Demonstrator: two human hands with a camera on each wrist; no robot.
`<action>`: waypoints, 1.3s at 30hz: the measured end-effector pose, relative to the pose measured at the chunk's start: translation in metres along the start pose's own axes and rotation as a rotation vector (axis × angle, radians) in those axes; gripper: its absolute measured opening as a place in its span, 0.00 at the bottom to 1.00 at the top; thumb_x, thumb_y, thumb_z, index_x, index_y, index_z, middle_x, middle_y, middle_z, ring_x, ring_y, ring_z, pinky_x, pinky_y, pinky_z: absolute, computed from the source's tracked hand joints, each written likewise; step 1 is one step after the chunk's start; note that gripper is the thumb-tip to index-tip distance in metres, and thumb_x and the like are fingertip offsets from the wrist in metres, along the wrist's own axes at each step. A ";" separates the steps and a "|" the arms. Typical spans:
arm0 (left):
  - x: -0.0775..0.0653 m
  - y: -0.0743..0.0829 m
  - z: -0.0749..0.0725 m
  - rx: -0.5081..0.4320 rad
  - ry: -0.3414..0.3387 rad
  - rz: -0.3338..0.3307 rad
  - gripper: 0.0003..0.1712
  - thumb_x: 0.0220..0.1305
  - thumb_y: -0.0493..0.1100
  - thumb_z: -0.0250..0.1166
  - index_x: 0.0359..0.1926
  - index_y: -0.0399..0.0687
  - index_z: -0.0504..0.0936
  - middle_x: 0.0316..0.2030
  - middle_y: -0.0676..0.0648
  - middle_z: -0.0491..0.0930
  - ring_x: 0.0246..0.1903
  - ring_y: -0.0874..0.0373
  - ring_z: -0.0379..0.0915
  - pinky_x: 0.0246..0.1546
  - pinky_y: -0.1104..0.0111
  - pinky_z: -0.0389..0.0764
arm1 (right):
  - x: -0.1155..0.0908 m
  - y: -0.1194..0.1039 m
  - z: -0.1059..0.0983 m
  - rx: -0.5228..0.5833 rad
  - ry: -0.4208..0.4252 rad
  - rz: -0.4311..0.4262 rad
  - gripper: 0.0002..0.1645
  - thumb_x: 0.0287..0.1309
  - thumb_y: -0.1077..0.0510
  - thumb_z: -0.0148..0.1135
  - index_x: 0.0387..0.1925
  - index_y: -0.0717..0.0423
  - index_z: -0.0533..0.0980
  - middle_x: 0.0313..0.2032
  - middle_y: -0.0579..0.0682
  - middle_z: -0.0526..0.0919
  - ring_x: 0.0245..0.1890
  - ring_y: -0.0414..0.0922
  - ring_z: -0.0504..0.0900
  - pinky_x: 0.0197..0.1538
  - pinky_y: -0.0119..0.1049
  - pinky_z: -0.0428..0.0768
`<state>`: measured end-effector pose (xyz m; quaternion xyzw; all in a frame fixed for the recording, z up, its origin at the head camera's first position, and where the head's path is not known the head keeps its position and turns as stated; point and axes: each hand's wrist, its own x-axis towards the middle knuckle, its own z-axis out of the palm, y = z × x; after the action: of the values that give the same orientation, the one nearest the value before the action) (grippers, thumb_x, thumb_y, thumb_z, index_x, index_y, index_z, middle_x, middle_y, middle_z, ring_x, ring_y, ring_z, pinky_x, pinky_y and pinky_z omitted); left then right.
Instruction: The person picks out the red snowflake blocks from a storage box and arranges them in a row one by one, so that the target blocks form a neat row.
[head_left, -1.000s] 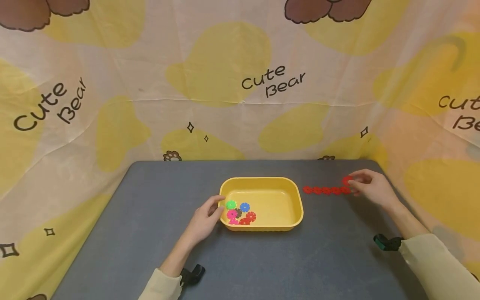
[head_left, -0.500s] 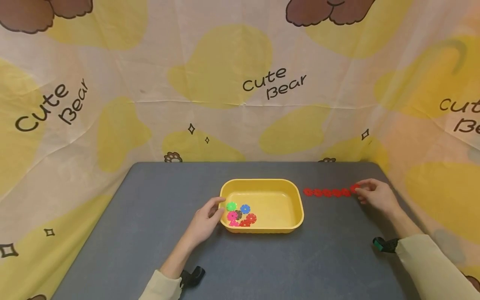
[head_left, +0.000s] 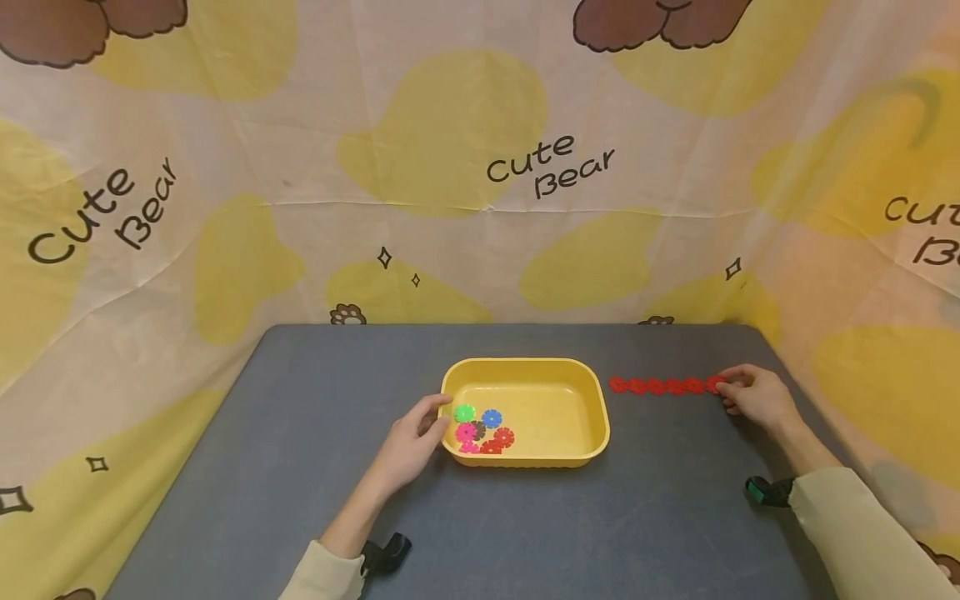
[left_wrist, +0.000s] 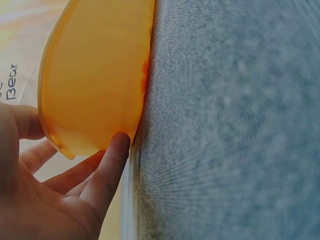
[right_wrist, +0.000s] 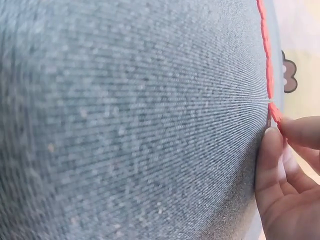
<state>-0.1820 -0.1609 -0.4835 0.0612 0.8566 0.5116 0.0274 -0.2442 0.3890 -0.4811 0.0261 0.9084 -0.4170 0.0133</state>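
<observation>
At the right end of a straight row of red snowflake discs [head_left: 656, 387], my right hand [head_left: 761, 400] pinches the last red snowflake disc [head_left: 714, 384] between thumb and fingers. In the right wrist view this disc [right_wrist: 275, 113] is tilted, with one edge meeting the flat row [right_wrist: 266, 50]. My left hand [head_left: 408, 442] holds the left end of a yellow plastic tray [head_left: 525, 460]. Seen from the left wrist, one digit lies at the rim and other fingertips press the tray's outer wall [left_wrist: 95, 75].
Inside the tray, toward its left side, lie several loose discs: green [head_left: 464, 413], blue [head_left: 491, 418], pink [head_left: 466, 432], dark grey [head_left: 478, 431] and red [head_left: 504, 437]. A patterned curtain [head_left: 450, 167] rises behind the grey table [head_left: 525, 533].
My right hand has lowered its red disc from above the row and shifted right, bringing it down at the row's right end. The left hand stays at the tray.
</observation>
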 end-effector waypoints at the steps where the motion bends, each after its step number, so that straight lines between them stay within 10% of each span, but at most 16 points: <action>1: 0.000 0.000 0.000 0.001 0.000 0.000 0.21 0.76 0.47 0.60 0.66 0.54 0.75 0.58 0.44 0.80 0.57 0.48 0.79 0.51 0.52 0.81 | 0.000 0.000 0.000 -0.009 0.003 0.007 0.23 0.72 0.59 0.59 0.56 0.76 0.72 0.37 0.61 0.86 0.27 0.43 0.85 0.32 0.37 0.85; 19: -0.001 0.002 0.001 0.002 -0.001 -0.005 0.21 0.76 0.47 0.60 0.67 0.54 0.75 0.60 0.42 0.79 0.58 0.47 0.78 0.50 0.52 0.82 | -0.002 -0.002 -0.001 -0.007 0.029 -0.012 0.24 0.71 0.56 0.60 0.56 0.76 0.73 0.36 0.62 0.85 0.25 0.42 0.85 0.31 0.37 0.85; 39: -0.004 0.003 0.000 0.011 0.002 -0.014 0.21 0.76 0.48 0.59 0.67 0.55 0.75 0.60 0.43 0.79 0.58 0.46 0.78 0.52 0.50 0.81 | -0.008 -0.079 0.030 0.028 -0.076 -0.157 0.24 0.70 0.56 0.64 0.57 0.71 0.75 0.46 0.69 0.84 0.34 0.58 0.86 0.38 0.44 0.87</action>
<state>-0.1780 -0.1603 -0.4813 0.0547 0.8599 0.5067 0.0300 -0.2406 0.3144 -0.4404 -0.0607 0.9006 -0.4302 0.0145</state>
